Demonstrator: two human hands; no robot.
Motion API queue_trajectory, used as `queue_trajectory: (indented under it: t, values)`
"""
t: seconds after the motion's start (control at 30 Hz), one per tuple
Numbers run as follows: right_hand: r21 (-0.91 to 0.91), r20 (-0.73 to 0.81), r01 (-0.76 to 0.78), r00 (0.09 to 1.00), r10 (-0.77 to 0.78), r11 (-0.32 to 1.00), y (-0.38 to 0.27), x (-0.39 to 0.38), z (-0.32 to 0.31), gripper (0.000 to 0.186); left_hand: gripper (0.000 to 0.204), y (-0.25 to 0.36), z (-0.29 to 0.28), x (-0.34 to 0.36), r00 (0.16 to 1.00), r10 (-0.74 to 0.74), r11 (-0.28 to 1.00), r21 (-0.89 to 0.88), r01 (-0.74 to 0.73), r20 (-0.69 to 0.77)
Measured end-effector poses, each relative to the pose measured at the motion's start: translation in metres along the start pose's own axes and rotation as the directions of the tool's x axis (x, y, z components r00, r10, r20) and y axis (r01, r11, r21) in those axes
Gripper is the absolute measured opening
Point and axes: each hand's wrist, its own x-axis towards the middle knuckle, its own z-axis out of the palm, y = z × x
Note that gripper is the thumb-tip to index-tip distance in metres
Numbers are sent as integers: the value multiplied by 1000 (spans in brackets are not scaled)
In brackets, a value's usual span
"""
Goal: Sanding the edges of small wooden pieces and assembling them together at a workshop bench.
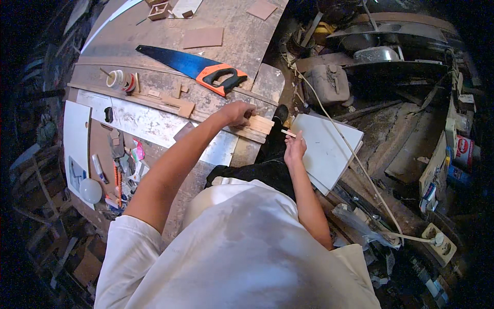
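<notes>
My left hand [237, 113] reaches across to the bench's right end. Its fingers are curled over a short pale wood block [261, 124], which lies on a long wooden strip at the bench edge. Just past the block's end, my right hand [295, 148] pinches a small thin wood stick [288, 133]; the stick is apart from the block. A handsaw [198, 69] with a blue blade and an orange and black handle lies flat beyond my left hand. Left of that hand, a small wood offcut [180, 105] rests along the strip.
A white tub [121, 81] with a stick in it stands on the bench. Flat wood pieces [203, 38] lie farther back. White boards [327, 149] lean at my right, crossed by a pale cable [355, 149] running to a socket strip [440, 244]. Clutter and a light bulb [91, 190] sit left.
</notes>
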Motion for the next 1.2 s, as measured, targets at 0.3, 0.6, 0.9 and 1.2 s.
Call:
queue_trajectory:
  t: [0.3,0.6,0.9,1.2]
  values:
    - [65,86,-46,995,40,997,10,-7,5,37,48,-4,2,3,997,-78,997,-25,79,18]
    - [-102,81,-133,987,141,986,-3,-17,14,34,45,-3,3,2,998,-68,997,-22,68,0]
    - [-533,252,158,967,-22,831,-9,-15,27,33,40,5,2,-3,994,-107,994,-25,107,5]
    - [-660,630,733,660,-409,166,-17,-38,55,48,37,-6,25,-11,985,-68,990,-131,48,-156]
